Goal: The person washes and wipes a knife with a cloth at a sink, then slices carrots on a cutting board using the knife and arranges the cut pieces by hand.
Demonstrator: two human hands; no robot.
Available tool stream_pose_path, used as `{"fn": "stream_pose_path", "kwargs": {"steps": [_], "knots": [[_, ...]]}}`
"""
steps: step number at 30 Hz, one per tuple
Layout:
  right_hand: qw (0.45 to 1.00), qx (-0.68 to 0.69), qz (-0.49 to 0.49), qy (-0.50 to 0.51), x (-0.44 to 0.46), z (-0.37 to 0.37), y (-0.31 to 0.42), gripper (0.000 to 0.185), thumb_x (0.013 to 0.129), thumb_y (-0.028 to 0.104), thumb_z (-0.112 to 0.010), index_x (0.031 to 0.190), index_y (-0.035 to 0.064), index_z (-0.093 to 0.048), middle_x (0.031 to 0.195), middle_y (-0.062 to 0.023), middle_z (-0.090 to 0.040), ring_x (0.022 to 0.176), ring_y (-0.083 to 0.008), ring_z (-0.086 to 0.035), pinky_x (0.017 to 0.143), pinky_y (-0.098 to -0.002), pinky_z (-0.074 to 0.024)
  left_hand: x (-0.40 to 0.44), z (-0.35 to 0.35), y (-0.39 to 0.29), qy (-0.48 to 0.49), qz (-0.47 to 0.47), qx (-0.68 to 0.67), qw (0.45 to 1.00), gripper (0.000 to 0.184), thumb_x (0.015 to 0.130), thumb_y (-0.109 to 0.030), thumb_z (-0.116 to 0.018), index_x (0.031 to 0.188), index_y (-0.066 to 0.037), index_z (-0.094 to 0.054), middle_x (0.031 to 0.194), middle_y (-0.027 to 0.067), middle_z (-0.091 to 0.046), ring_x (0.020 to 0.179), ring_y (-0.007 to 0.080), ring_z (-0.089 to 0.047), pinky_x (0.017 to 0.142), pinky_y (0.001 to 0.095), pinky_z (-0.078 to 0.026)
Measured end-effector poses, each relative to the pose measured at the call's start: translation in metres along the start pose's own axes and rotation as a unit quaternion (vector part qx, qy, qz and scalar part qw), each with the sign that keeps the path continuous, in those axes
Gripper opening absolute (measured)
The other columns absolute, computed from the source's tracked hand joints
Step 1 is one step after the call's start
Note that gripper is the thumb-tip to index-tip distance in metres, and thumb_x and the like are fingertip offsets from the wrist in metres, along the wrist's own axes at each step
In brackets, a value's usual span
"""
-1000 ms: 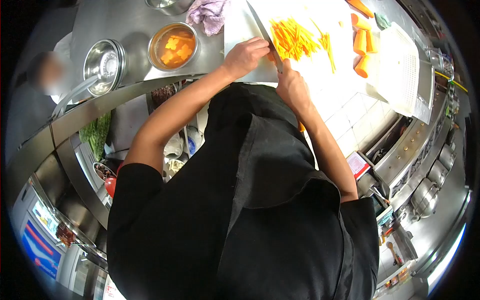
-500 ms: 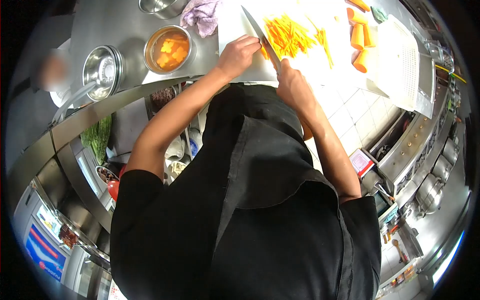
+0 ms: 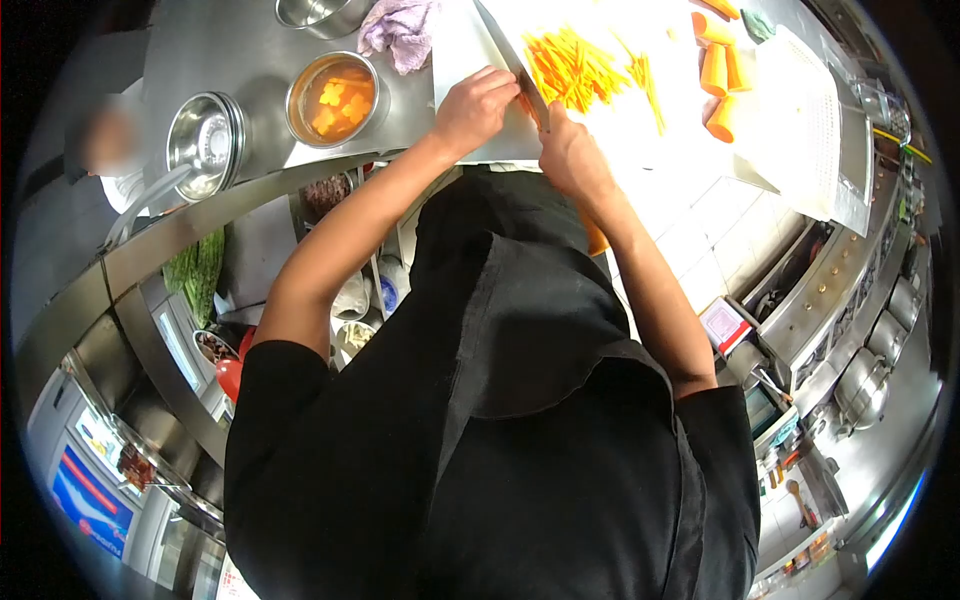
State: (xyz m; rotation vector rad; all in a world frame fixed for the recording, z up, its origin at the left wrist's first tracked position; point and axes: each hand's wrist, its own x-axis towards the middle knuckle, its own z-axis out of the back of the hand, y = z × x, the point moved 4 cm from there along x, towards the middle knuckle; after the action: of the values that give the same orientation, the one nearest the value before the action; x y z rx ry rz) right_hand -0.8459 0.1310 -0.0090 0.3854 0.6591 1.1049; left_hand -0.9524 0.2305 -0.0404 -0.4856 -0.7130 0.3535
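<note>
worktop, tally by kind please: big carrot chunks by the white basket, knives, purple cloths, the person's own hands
Big carrot chunks: 5, one cut off by the frame
Knife: 1
Purple cloth: 1
Hands: 2, left hand and right hand
Total: 9

A purple cloth [image 3: 400, 35] lies beside a steel bowl [image 3: 325, 30] on the metal counter [image 3: 225, 45].

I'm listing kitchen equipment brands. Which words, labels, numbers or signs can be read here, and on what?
None can be read with certainty.
Blue panel, lower left: lettering, too small and blurred.
Red-and-white box, right: any print is too small.
</note>
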Motion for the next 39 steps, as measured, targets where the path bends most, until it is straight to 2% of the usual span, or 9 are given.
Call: {"fn": "stream_pose_path", "kwargs": {"steps": [11, 14, 15, 17, 23, 31, 33, 36, 39], "knots": [[0.999, -0.016, 0.024, 0.039, 0.005, 0.05, -0.005, 0.028, 0.083, 0.007, -0.056, 0.108, -0.0015, -0.049, 0.082, -0.0301, -0.061, 0.083, -0.0487, -0.058, 0.073, -0.0517, -0.0453, 0.014, -0.018, -0.008, -0.012, 0.072, -0.01, 0.997, 0.009, 0.073, 0.001, -0.06, 0.082, 0.0, -0.062, 0.085, 0.0136, -0.062, 0.08, 0.031, -0.059, 0.069, 0.0372, -0.049], [0.971, 0.112, 0.183, -0.101, -0.009, 0.105, -0.005, 0.028, 0.086, 0.01, -0.053, 0.113, 0.0005, -0.051, 0.072, -0.0232, -0.061, 0.062, -0.0341, -0.062, 0.058, -0.0416, -0.0474, 0.034, -0.045, -0.012, -0.037, 0.13, -0.021, 0.991, 0.011, 0.072, 0.0, -0.061, 0.082, -0.002, -0.063, 0.084, 0.0142, -0.062, 0.079, 0.0315, -0.059, 0.067, 0.0359, -0.048], [0.99, 0.135, -0.042, 0.021, -0.011, 0.114, -0.025, 0.024, 0.087, 0.01, -0.053, 0.109, -0.0002, -0.051, 0.065, -0.0147, -0.058, 0.051, -0.0195, -0.057, 0.049, -0.033, -0.0453, 0.036, -0.049, -0.014, -0.039, 0.13, -0.016, 0.991, 0.011, 0.072, 0.0, -0.061, 0.082, -0.002, -0.063, 0.084, 0.0142, -0.062, 0.079, 0.0315, -0.059, 0.067, 0.0359, -0.048], [0.987, 0.153, -0.049, 0.025, -0.017, 0.128, -0.042, 0.024, 0.088, 0.01, -0.053, 0.108, -0.0005, -0.051, 0.064, -0.0128, -0.057, 0.05, -0.0173, -0.055, 0.048, -0.031, -0.0443, 0.035, -0.049, -0.015, -0.137, 0.211, -0.081, 0.965, 0.013, 0.07, 0.006, -0.06, 0.081, 0.0, -0.06, 0.081, 0.0116, -0.059, 0.079, 0.0314, -0.058, 0.069, 0.0366, -0.049], [0.97, 0.232, -0.061, 0.034, -0.016, 0.154, -0.117, 0.019, 0.088, 0.009, -0.053, 0.103, -0.0023, -0.047, 0.062, -0.0075, -0.054, 0.046, -0.0109, -0.048, 0.043, -0.0253, -0.0401, 0.028, -0.077, -0.016, -0.163, 0.388, 0.07, 0.904, 0.064, 0.09, -0.03, -0.051, 0.136, 0.008, -0.028, 0.142, 0.0287, -0.028, 0.134, 0.0402, -0.024, 0.111, 0.0458, -0.02], [0.951, 0.294, -0.049, 0.084, -0.008, 0.183, -0.168, 0.025, 0.087, 0.008, -0.053, 0.109, -0.0018, -0.046, 0.064, -0.008, -0.056, 0.046, -0.0113, -0.049, 0.044, -0.025, -0.041, 0.107, -0.138, -0.032, -0.108, 0.323, -0.059, 0.938, 0.068, 0.092, -0.041, -0.042, 0.14, 0.005, -0.026, 0.147, 0.0237, -0.024, 0.138, 0.0381, -0.017, 0.113, 0.0431, -0.014], [0.941, 0.318, -0.03, 0.112, 0.001, 0.18, -0.17, 0.028, 0.086, 0.007, -0.054, 0.111, -0.002, -0.045, 0.064, -0.008, -0.056, 0.046, -0.0116, -0.049, 0.044, -0.0253, -0.0412, 0.108, -0.133, -0.039, -0.119, 0.316, -0.067, 0.939, 0.071, 0.093, -0.046, -0.038, 0.143, 0.002, -0.021, 0.149, 0.0221, -0.022, 0.139, 0.0388, -0.015, 0.111, 0.0529, -0.008], [0.923, 0.351, -0.011, 0.159, 0.019, 0.176, -0.163, 0.034, 0.084, 0.006, -0.054, 0.115, -0.003, -0.043, 0.065, -0.008, -0.056, 0.048, -0.0118, -0.05, 0.046, -0.0258, -0.0418, 0.121, -0.111, -0.105, 0.005, 0.164, 0.061, 0.985, 0.083, 0.089, -0.063, -0.031, 0.147, -0.006, -0.016, 0.153, 0.0115, -0.017, 0.141, 0.0393, -0.007, 0.1, 0.0708, 0.002], [0.902, 0.377, 0.015, 0.213, 0.036, 0.166, -0.152, 0.044, 0.081, 0.006, -0.053, 0.121, -0.0063, -0.04, 0.066, -0.0085, -0.057, 0.051, -0.0124, -0.051, 0.05, -0.026, -0.0432, 0.109, -0.128, -0.133, 0.15, 0.136, 0.059, 0.977, 0.082, 0.088, -0.064, -0.03, 0.147, -0.009, -0.016, 0.153, 0.0083, -0.017, 0.141, 0.0354, -0.008, 0.103, 0.067, 0.002]]}}
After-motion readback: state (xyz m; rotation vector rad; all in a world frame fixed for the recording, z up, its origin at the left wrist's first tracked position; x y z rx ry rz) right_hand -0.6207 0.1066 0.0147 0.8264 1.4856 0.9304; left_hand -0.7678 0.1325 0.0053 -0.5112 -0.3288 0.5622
